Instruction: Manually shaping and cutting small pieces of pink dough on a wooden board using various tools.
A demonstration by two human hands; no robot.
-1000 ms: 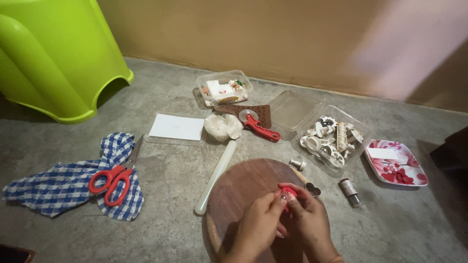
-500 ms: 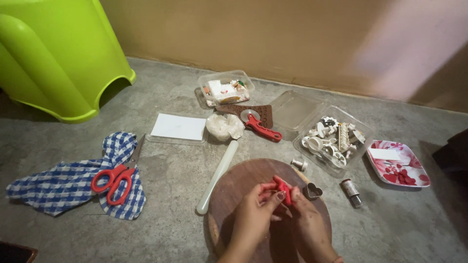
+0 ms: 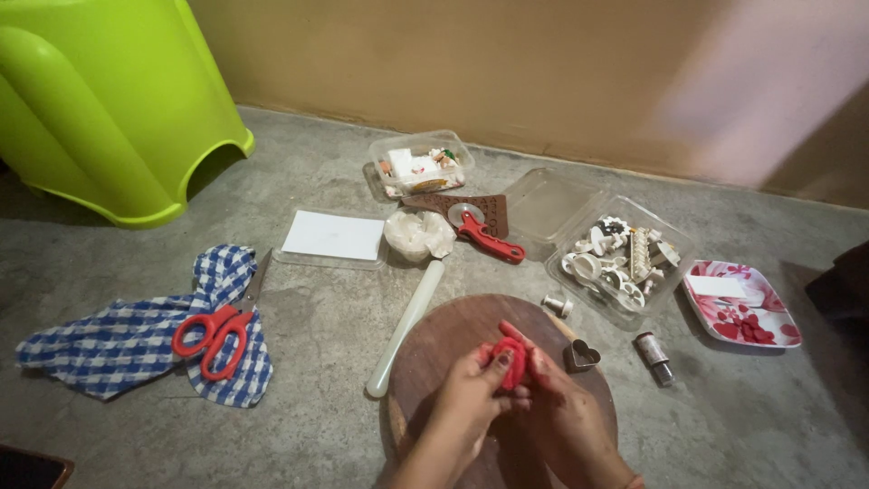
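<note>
Landmark = round wooden board (image 3: 453, 344) on the concrete floor. Both hands meet over its middle: left hand (image 3: 475, 394) and right hand (image 3: 561, 407) pinch a red lump (image 3: 512, 362) betw. them, fingers curled narrow around it; the lump sits just above the board, partly hidden by fingertips, so its full shape can't be told. Both forearms cut off at the bottom edge of frame; near rim of board is hidden under them.

Touching the board's right rim: small heart-shaped cutter (image 3: 582, 355). Just left of the board: white rolling pin (image 3: 405, 328), lying at a slant. Beyond the board's far-right rim: small metal ring (image 3: 558, 304), then a clear tray of white cutters (image 3: 625, 258) w/ its lid (image 3: 543, 204) behind; pieces inside too small to tell apart. Right of the board: small bottle (image 3: 654, 351), then a red-flowered dish (image 3: 740, 303). Beyond the board: red-handled wheel cutter (image 3: 482, 234), a white lump in plastic (image 3: 418, 234), white card on a clear tray (image 3: 333, 237), small clear box (image 3: 421, 165), contents unclear.

Well left of the board: red scissors (image 3: 215, 331) on a blue check cloth (image 3: 118, 340); bare floor betw. cloth and rolling pin. Far left beyond: green plastic stool (image 3: 100, 100), cut off by frame. Wall top right is blurred.
</note>
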